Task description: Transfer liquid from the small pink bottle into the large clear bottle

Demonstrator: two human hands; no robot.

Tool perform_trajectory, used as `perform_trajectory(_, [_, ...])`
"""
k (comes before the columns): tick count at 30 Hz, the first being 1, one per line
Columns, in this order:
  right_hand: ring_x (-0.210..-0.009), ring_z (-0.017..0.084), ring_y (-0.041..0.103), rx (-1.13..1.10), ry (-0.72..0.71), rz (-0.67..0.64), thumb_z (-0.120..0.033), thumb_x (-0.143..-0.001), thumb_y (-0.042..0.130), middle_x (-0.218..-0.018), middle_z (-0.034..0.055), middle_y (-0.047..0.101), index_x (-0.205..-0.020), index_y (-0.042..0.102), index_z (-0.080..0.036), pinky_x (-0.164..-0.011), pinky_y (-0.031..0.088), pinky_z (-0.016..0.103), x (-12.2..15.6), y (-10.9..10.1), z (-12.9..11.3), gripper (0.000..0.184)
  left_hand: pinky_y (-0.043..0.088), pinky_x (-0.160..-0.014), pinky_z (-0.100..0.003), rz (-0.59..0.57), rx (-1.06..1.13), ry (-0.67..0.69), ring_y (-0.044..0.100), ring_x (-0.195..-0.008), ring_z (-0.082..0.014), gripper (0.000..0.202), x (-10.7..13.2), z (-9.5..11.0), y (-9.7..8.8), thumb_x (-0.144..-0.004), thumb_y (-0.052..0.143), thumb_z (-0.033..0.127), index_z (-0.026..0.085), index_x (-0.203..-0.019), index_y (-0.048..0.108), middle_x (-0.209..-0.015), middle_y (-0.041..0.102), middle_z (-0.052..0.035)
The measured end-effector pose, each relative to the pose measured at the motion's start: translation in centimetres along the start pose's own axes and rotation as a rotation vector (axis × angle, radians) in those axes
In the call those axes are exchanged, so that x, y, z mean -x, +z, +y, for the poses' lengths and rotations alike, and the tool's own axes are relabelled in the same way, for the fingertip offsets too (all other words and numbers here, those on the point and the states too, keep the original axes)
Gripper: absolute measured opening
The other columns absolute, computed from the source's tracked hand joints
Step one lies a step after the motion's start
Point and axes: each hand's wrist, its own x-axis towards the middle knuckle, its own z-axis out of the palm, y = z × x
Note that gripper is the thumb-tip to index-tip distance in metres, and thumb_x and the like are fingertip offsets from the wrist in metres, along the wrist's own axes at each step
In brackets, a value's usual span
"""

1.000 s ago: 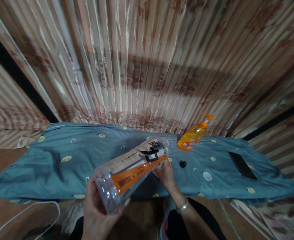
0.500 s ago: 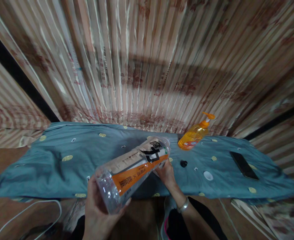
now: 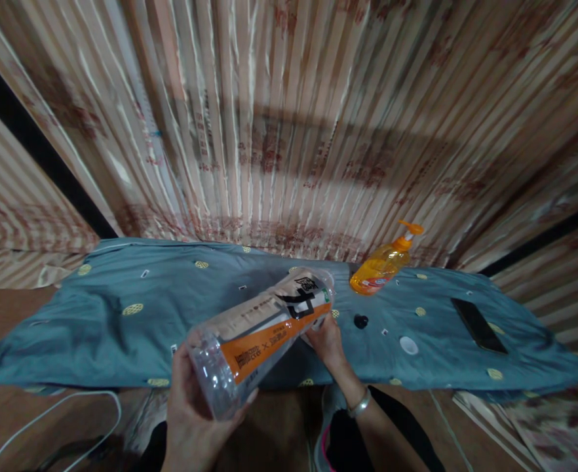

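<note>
A large clear plastic bottle (image 3: 274, 328) with an orange, white and black label is held tilted in front of me, its base toward my lower left. My left hand (image 3: 195, 413) is wrapped round the base end, thumb underneath. Behind the other end, my right hand (image 3: 326, 341) grips the bottle from below; most of its fingers are hidden by it. Just right of that hand, a small black cap (image 3: 361, 321) and a white round disc (image 3: 409, 345) lie on the blue cloth.
An orange pump bottle (image 3: 380, 267) stands at the back of the cloth-covered table (image 3: 136, 341). A dark phone (image 3: 478, 326) lies at the right. Striped curtains (image 3: 289, 131) hang behind, and a white cable (image 3: 73, 396) loops at the lower left.
</note>
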Motion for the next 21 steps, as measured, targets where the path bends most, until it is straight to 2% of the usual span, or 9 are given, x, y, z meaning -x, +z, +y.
perform_trajectory(3, [-0.101, 0.035, 0.071, 0.002, -0.006, -0.003, -0.044, -0.075, 0.07, -0.103, 0.0151, 0.076, -0.108, 0.062, -0.019, -0.088, 0.057, 0.049, -0.05, -0.09, -0.19, 0.042, 0.063, -0.089, -0.039, 0.01, 0.003, 0.008, 0.073, -0.102, -0.0273, 0.084, -0.04, 0.1, 0.09, -0.044, 0.094, 0.044, 0.024, -0.118, 0.061, -0.109, 0.071, -0.0033])
perform_trajectory(7, [-0.103, 0.035, 0.071, -0.008, -0.007, -0.014, -0.042, -0.076, 0.069, -0.105, 0.016, 0.076, -0.109, 0.063, -0.017, -0.091, 0.056, 0.049, -0.11, -0.24, -0.46, 0.042, 0.065, -0.082, -0.035, 0.004, 0.022, 0.0, 0.075, -0.096, -0.0255, 0.08, 0.05, 0.49, 0.27, -0.044, 0.094, 0.039, 0.025, -0.116, 0.061, -0.106, 0.073, -0.0018])
perform_trajectory(11, [-0.1, 0.032, 0.072, -0.004, -0.014, -0.027, -0.041, -0.076, 0.071, -0.104, 0.0144, 0.077, -0.109, 0.063, -0.018, -0.089, 0.057, 0.045, -0.14, -0.39, -0.57, 0.041, 0.064, -0.084, -0.036, 0.003, 0.002, 0.009, 0.074, -0.098, -0.0251, 0.077, 0.16, 0.41, 0.24, -0.047, 0.093, 0.042, 0.027, -0.116, 0.061, -0.106, 0.073, -0.0005])
perform_trajectory(15, [-0.096, 0.031, 0.073, -0.005, -0.015, -0.035, -0.042, -0.073, 0.074, -0.1, 0.012, 0.077, -0.108, 0.064, -0.019, -0.081, 0.058, 0.041, -0.13, -0.5, -0.54, 0.043, 0.062, -0.089, -0.037, 0.003, -0.036, 0.048, 0.073, -0.102, -0.026, 0.081, 0.12, 0.11, 0.12, -0.048, 0.092, 0.048, 0.024, -0.117, 0.06, -0.111, 0.071, -0.0034])
perform_trajectory(21, [-0.1, 0.033, 0.071, 0.016, -0.037, -0.023, -0.042, -0.075, 0.071, -0.101, 0.012, 0.076, -0.107, 0.064, -0.02, -0.088, 0.057, 0.047, -0.15, -0.48, -0.44, 0.039, 0.064, -0.083, -0.037, -0.01, -0.013, 0.029, 0.075, -0.097, -0.0268, 0.084, 0.05, 0.69, 0.27, -0.045, 0.094, 0.048, 0.022, -0.117, 0.059, -0.107, 0.072, -0.0047])
